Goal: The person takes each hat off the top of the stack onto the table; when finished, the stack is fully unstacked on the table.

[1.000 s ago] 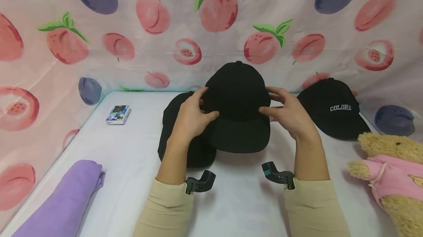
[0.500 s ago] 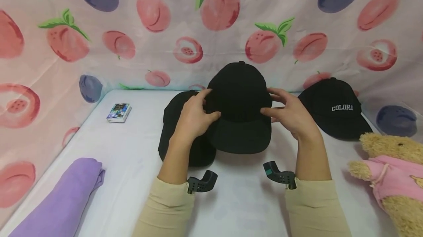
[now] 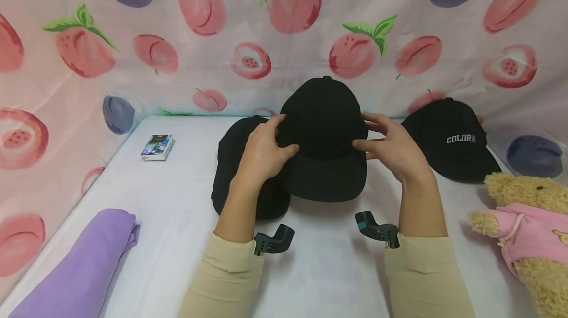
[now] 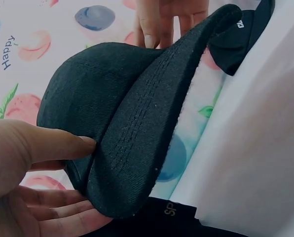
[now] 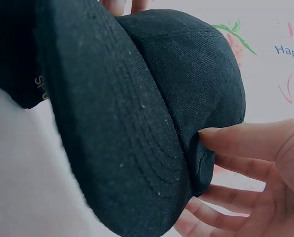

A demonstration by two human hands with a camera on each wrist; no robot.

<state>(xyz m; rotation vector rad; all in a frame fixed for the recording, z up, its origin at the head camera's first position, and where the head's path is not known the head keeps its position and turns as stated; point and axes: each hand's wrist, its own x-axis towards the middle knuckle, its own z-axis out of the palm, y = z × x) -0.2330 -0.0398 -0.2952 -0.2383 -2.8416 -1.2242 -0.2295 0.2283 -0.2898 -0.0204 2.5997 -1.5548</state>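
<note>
On the white surface, starting far left, find a rolled purple cloth, then a small printed box farther back, well apart from both hands. Next, see a resting black cap, partly hidden by the left hand. Note the left grasp: thumb in front near the brim seam, fingers round the side. At centre, between both hands, find the held cap, brim toward the person, apparently lifted; cannot tell about contact with the resting cap. Judge the step as steadying or positioning, not yet letting go; for the next move, probably need level, matched support from both sides. Farther right, see the right hand pinching the opposite side, thumb in front. Beyond, find a lettered black cap, and, nearer, a teddy bear in pink
</note>
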